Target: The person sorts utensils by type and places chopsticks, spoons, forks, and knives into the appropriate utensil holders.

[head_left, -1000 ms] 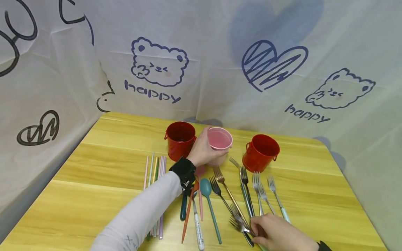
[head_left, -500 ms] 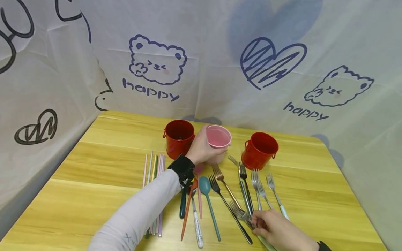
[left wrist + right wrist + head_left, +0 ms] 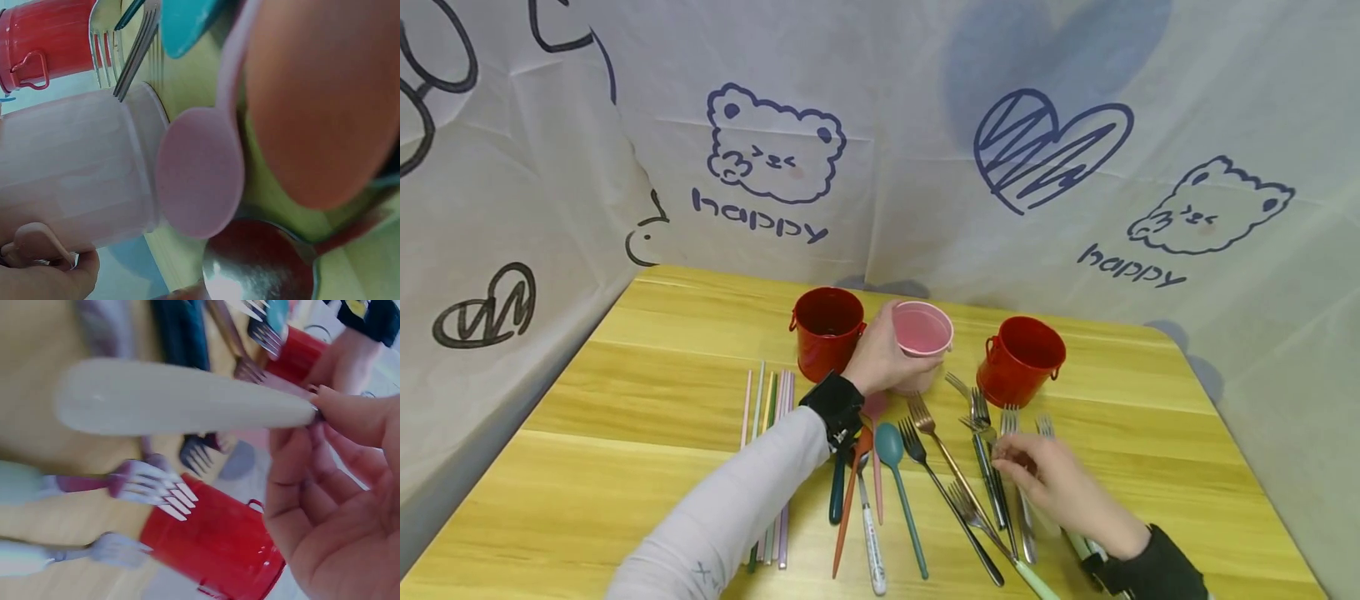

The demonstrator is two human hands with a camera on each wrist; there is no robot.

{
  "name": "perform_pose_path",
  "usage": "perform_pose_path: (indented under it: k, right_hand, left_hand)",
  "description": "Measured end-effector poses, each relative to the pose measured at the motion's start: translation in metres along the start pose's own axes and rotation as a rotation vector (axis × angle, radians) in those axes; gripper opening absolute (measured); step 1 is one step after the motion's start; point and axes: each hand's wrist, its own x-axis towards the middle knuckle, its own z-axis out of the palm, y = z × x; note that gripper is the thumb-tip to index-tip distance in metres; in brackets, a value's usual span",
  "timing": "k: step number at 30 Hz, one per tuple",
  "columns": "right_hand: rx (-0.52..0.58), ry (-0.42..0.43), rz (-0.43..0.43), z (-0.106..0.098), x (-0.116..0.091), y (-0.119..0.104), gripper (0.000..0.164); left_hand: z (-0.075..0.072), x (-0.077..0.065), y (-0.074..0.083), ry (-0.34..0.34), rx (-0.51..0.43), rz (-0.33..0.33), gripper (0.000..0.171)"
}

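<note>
My left hand [image 3: 887, 354] grips the pink bucket [image 3: 922, 327] by its side, and the bucket stands upright on the table. In the left wrist view the pale wall of that bucket [image 3: 69, 169] fills the left part. My right hand [image 3: 1060, 487] pinches a fork [image 3: 981, 428] near the neck of its handle, held above other forks. Its pale handle [image 3: 181, 400] points back toward the wrist in the right wrist view. Below lie several forks, among them a copper-coloured fork [image 3: 951, 454] and a black fork [image 3: 951, 500].
Red buckets stand left [image 3: 829, 333] and right [image 3: 1021, 360] of the pink one. Left of the forks lie a teal spoon [image 3: 891, 446], an orange spoon [image 3: 850, 508] and a pink spoon [image 3: 200, 172]. Several chopsticks [image 3: 784, 417] lie farther left. A drawn-on white cloth [image 3: 917, 167] hangs behind.
My right hand has lifted a fork from the near pile and moved it away from me, toward the right red bucket. My left hand stays on the pink bucket.
</note>
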Motion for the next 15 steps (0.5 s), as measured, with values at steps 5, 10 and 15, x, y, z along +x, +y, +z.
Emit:
perform_pose_path:
  k: [5, 10, 15]
  right_hand:
    - [0.011, 0.181, -0.052, -0.006, 0.030, -0.005, 0.008]
    - [0.072, 0.322, -0.069, -0.015, 0.060, -0.006, 0.010]
    - [0.138, 0.436, -0.061, -0.026, 0.088, -0.008, 0.005]
  left_hand:
    - [-0.001, -0.001, -0.001, -0.002, 0.004, -0.002, 0.096]
    - [-0.002, -0.001, 0.001, 0.004, 0.022, 0.000, 0.097]
    - [-0.002, -0.001, 0.001, -0.003, 0.032, -0.008, 0.096]
